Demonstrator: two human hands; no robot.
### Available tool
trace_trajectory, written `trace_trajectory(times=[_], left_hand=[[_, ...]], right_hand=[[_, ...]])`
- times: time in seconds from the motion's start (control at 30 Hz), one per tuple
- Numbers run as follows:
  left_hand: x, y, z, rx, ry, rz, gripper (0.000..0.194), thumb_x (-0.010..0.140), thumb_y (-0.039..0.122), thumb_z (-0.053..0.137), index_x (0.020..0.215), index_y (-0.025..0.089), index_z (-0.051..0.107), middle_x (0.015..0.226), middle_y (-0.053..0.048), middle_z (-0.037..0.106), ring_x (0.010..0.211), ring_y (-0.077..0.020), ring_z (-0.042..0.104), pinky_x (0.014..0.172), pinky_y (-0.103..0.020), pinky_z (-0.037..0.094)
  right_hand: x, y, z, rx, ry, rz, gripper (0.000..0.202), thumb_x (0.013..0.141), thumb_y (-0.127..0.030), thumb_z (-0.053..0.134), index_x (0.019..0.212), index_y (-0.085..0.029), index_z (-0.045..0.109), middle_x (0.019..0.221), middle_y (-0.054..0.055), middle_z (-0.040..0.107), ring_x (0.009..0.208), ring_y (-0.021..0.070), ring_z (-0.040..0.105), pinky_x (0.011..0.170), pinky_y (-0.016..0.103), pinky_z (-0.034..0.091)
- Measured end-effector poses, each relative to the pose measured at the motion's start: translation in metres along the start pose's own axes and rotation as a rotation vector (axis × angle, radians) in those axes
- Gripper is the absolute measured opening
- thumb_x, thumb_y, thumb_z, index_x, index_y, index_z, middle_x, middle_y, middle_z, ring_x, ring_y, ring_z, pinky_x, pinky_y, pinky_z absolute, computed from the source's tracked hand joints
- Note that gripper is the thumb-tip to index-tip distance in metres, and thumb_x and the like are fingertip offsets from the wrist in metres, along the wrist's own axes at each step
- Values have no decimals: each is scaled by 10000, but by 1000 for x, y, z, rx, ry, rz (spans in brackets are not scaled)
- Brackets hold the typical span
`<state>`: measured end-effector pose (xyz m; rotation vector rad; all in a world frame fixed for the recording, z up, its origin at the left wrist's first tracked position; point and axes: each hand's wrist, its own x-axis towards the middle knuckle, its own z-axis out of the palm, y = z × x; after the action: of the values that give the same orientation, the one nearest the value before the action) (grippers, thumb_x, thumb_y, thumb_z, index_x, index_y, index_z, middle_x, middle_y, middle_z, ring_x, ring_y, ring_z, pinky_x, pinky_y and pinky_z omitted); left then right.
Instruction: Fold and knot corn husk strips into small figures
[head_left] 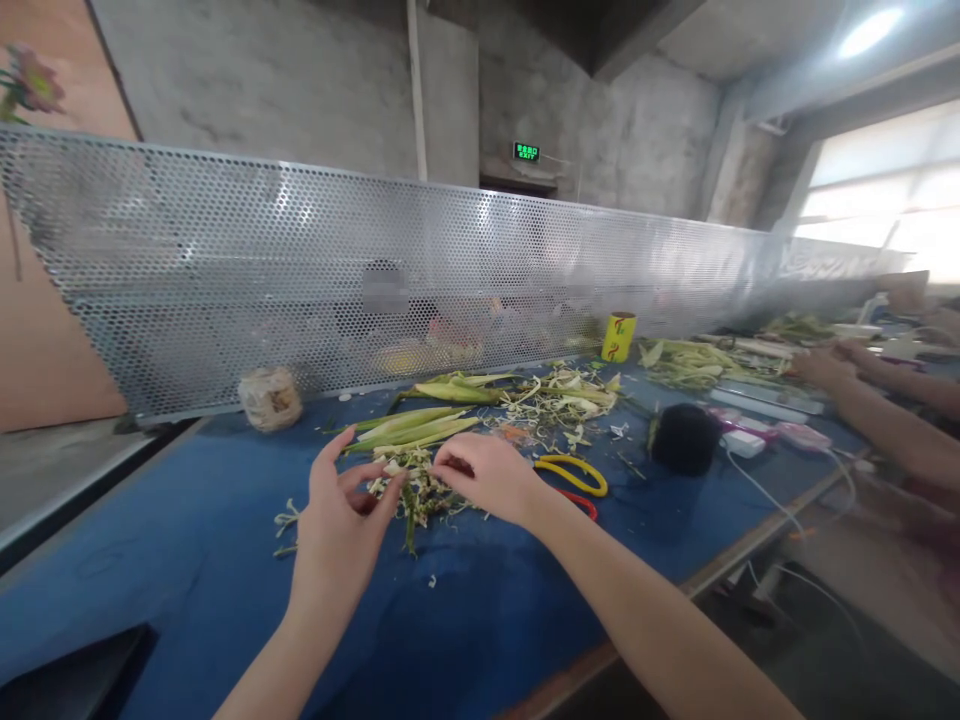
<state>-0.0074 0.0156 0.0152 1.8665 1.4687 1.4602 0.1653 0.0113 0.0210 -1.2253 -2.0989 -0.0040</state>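
My left hand [337, 515] is closed in a pinch, thumb against fingertips, on a small pale-green plant strip [410, 515] that hangs down. My right hand [484, 475] is also closed close by, its fingertips curled by the same spot; what they hold, if anything, is too small to make out. Under both hands is a pile of shredded greenish-white plant bits [431, 500]. Just behind lie long green husk leaves [412, 428]. Scissors with one yellow handle [574, 472] and one red handle lie by my right wrist, partly hidden by it.
On the blue table [225, 560] are a wrapped jar-like roll [271, 398], a yellow can [619, 337], a shred heap [566, 395] and a black round object [684, 440]. A perforated metal screen [315, 270] borders the back. Another person's hands [832, 370] work at right, near white cables.
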Motion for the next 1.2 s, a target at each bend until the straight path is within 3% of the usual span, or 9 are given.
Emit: trace_trajectory(times=[0.17, 0.27, 0.4, 0.57, 0.73, 0.93, 1.07, 1.2], left_hand=[[1, -4, 0, -21, 23, -10, 702, 651, 446, 619, 1250, 217, 334, 770, -3, 657, 497, -132, 571, 533, -279, 461], [1, -5, 0, -58, -22, -54, 732, 632, 449, 637, 1256, 229, 324, 758, -6, 665, 519, -147, 586, 517, -275, 452], [3, -6, 0, -151, -48, -134, 780, 589, 436, 677, 1253, 228, 326, 743, -17, 671, 524, -143, 585, 500, -259, 454], [5, -7, 1, -302, -66, -194, 816, 556, 387, 709, 1252, 192, 330, 694, -11, 653, 431, -100, 521, 423, -215, 410], [3, -5, 2, -323, -47, -185, 802, 553, 315, 718, 1249, 202, 337, 684, -2, 642, 428, -98, 527, 415, -208, 409], [1, -3, 0, -339, -38, -142, 768, 565, 291, 699, 1242, 194, 351, 691, -5, 648, 471, -119, 567, 426, -219, 435], [1, 0, 0, -323, -9, -135, 769, 556, 310, 702, 1234, 174, 366, 671, 3, 644, 430, -106, 537, 426, -232, 439], [0, -1, 1, -300, -2, -131, 760, 572, 340, 693, 1234, 167, 362, 679, -4, 648, 407, -97, 513, 428, -242, 439]], right_hand=[[-2, -1, -7, 12, -17, -123, 164, 857, -287, 453, 799, -182, 565, 757, 15, 592, 697, 109, 509, 641, 225, 380], [-3, -4, -10, 19, -17, -190, 163, 850, -304, 473, 912, -175, 551, 841, 31, 588, 751, 114, 522, 674, 221, 402], [-3, -5, -8, -152, -2, -310, 365, 767, -396, 578, 1043, -164, 525, 985, 79, 562, 887, 172, 514, 754, 278, 417], [-1, 1, 10, -333, 177, -438, 264, 798, -340, 538, 1008, -183, 564, 977, 88, 545, 904, 181, 485, 783, 310, 402], [1, 0, 29, -326, 335, -473, 173, 838, -286, 465, 896, -236, 619, 894, 35, 583, 844, 157, 493, 763, 294, 390], [2, -3, 30, -357, 446, -603, 123, 823, -249, 512, 801, -258, 633, 894, 21, 599, 861, 158, 478, 756, 300, 372], [2, -4, 24, -311, 477, -562, 126, 803, -216, 545, 701, -224, 620, 867, 26, 595, 833, 154, 478, 748, 292, 386], [0, -5, 17, -229, 420, -487, 114, 806, -224, 552, 712, -211, 616, 856, 37, 580, 808, 153, 493, 734, 296, 414]])
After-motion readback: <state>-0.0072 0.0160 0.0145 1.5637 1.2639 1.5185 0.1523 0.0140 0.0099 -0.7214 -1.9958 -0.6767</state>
